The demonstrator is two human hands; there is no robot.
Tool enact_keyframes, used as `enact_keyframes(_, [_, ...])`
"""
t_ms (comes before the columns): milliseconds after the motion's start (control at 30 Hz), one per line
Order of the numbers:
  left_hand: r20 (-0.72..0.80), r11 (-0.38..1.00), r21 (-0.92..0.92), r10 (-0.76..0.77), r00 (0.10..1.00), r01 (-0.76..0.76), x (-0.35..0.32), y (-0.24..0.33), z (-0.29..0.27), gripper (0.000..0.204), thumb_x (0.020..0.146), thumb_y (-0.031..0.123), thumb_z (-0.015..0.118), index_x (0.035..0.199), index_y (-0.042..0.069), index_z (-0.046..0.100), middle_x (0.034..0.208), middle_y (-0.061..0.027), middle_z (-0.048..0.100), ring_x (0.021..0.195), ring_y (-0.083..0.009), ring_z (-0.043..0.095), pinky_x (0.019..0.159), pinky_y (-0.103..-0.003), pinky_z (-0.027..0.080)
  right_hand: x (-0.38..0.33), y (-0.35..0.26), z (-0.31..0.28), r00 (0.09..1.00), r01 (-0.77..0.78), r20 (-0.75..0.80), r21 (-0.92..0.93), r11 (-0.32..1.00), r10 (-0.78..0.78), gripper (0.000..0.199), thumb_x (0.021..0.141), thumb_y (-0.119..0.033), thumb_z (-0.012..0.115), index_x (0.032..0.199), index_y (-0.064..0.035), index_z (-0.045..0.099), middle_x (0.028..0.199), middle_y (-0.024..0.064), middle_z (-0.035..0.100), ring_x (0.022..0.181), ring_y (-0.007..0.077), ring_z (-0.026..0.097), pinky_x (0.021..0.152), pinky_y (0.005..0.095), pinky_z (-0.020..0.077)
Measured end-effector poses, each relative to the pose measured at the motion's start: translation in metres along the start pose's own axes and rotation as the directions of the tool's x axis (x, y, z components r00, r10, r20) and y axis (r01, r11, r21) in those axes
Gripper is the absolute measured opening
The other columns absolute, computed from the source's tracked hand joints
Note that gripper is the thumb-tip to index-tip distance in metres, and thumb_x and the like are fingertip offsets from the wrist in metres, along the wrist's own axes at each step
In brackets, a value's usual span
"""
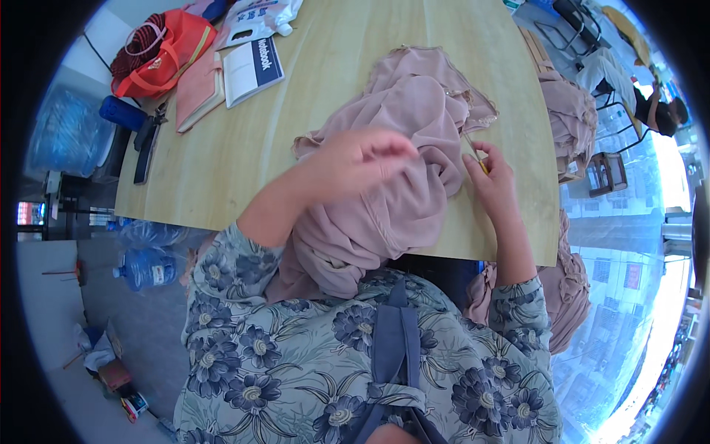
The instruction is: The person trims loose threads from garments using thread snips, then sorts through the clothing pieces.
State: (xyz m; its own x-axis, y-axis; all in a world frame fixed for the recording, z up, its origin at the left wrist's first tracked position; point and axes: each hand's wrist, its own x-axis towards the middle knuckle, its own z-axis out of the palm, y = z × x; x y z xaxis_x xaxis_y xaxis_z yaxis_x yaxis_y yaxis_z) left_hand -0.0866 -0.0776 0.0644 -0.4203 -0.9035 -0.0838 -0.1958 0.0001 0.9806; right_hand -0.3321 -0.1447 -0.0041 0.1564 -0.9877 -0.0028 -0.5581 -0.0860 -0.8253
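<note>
A heap of dusty-pink fabric (403,174) spreads over the wooden table and hangs over its near edge into my lap. Small beads or trim line its far, scalloped border. Over the fabric's middle is my left hand (366,163), slightly blurred, its fingers loosely bent and apart with nothing seen in them. At the right edge of the cloth, my right hand (492,174) is closed on a thin tool with a yellow handle (484,167). The tool's slim shaft points up toward the trimmed border; its tip and exact kind are too small to make out.
The wooden table (222,181) bears a red bag (174,55), a pink notebook (200,95), a white-and-blue notebook (254,70) and a white pouch (259,18) at far left. More pink fabric (569,118) lies beyond the right edge. A person (658,111) sits at far right.
</note>
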Motion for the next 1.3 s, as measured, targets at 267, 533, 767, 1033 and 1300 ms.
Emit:
enact_keyframes(267, [-0.502, 0.974, 0.220, 0.062, 0.863, 0.058, 0.096, -0.061, -0.063, 0.034, 0.080, 0.021, 0.062, 0.109, 0.004, 0.059, 0.092, -0.0052, 0.059, 0.082, -0.0119, 0.056, 0.074, -0.026, 0.046, 0.000, -0.015, 0.026, 0.989, 0.124, 0.102, -0.131, 0.984, -0.111, 0.022, 0.079, -0.020, 0.060, 0.093, -0.0037, 0.057, 0.087, 0.0182, 0.060, 0.083, 0.0361, 0.058, 0.070, 0.0408, 0.0463])
enact_keyframes(533, [-0.305, 0.963, 0.262, 0.017, 0.952, 0.066, 0.132, -0.043, -0.035, 0.046, 0.077, 0.033, 0.063, 0.112, 0.005, 0.057, 0.105, -0.0125, 0.058, 0.089, -0.0190, 0.059, 0.077, -0.030, 0.047, -0.021, -0.066, 0.031, 0.862, 0.492, 0.021, 0.202, 0.846, -0.506, 0.026, 0.074, -0.004, 0.056, 0.100, -0.0040, 0.052, 0.086, 0.0160, 0.058, 0.078, 0.0351, 0.057, 0.069, 0.0395, 0.0469])
enact_keyframes(767, [-0.124, 0.423, 0.904, 0.112, 0.986, 0.066, 0.122, -0.031, -0.033, 0.046, 0.077, 0.039, 0.059, 0.110, 0.006, 0.059, 0.100, -0.0160, 0.062, 0.093, -0.0314, 0.060, 0.080, -0.040, 0.047, -0.063, -0.120, 0.043, 0.565, 0.606, 0.289, 0.490, 0.626, -0.773, 0.028, 0.070, -0.003, 0.055, 0.098, -0.0068, 0.050, 0.083, 0.0120, 0.057, 0.076, 0.0338, 0.057, 0.063, 0.0403, 0.0455])
enact_keyframes(1033, [-0.705, 0.969, 0.196, 0.245, 0.665, -0.150, 0.088, -0.003, -0.121, 0.031, 0.090, 0.025, 0.046, 0.109, 0.003, 0.058, 0.096, -0.0037, 0.062, 0.083, -0.0125, 0.057, 0.073, -0.027, 0.046, -0.079, -0.112, 0.026, 0.413, 0.570, 0.430, 0.566, 0.596, -0.803, 0.031, 0.069, -0.001, 0.058, 0.098, -0.0062, 0.048, 0.080, 0.0103, 0.055, 0.072, 0.0323, 0.057, 0.060, 0.0393, 0.0451])
enact_keyframes(1300, [-0.911, 0.710, -0.271, 0.028, 0.411, -0.649, -0.096, 0.027, -0.136, 0.041, 0.096, 0.022, 0.029, 0.128, -0.001, 0.040, 0.133, -0.0159, 0.042, 0.123, -0.0290, 0.041, 0.105, -0.042, 0.031, -0.092, -0.096, 0.012, 0.248, 0.426, 0.683, 0.560, 0.711, -0.687, 0.027, 0.075, -0.005, 0.058, 0.102, -0.0059, 0.053, 0.083, 0.0114, 0.059, 0.076, 0.0336, 0.058, 0.066, 0.0390, 0.0464])
